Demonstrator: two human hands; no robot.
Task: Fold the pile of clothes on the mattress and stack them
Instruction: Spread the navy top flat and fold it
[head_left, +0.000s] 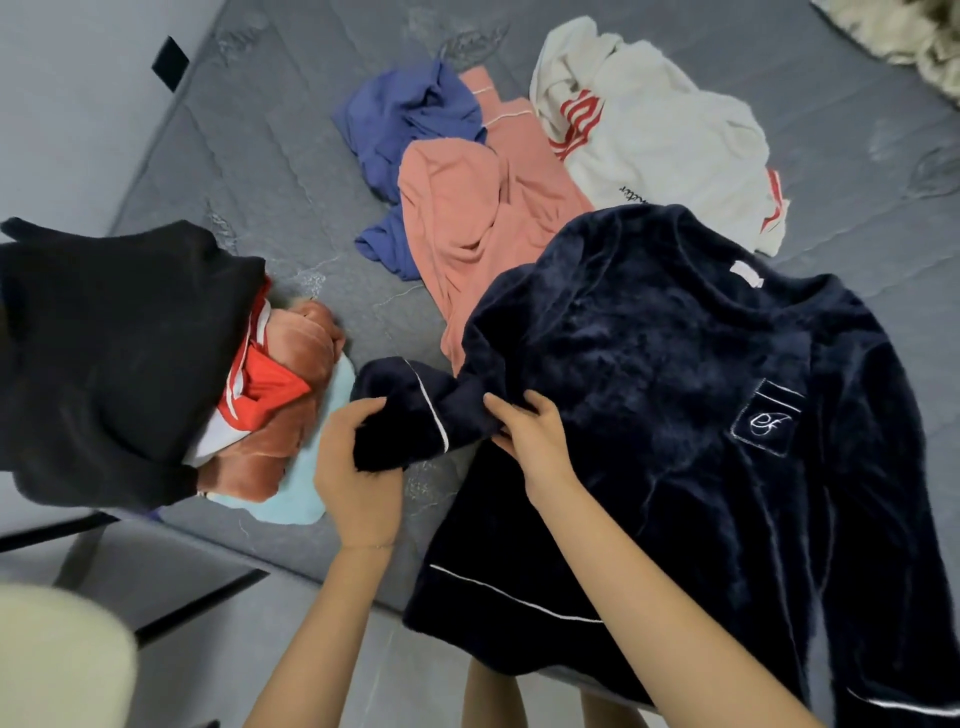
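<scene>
Dark navy plush pyjama top (649, 364) lies flat on the grey quilted mattress (291, 171), near right. Collar far, hem overhanging the near edge. One sleeve (415, 410) runs leftward off the body, long axis left–right. Left hand (358, 467) is curled tight round the cuff end. Right hand (535, 441) pinches the sleeve root. The body lies right of both grips, so the left hand, on the free end, likely carries it rightward.
</scene>
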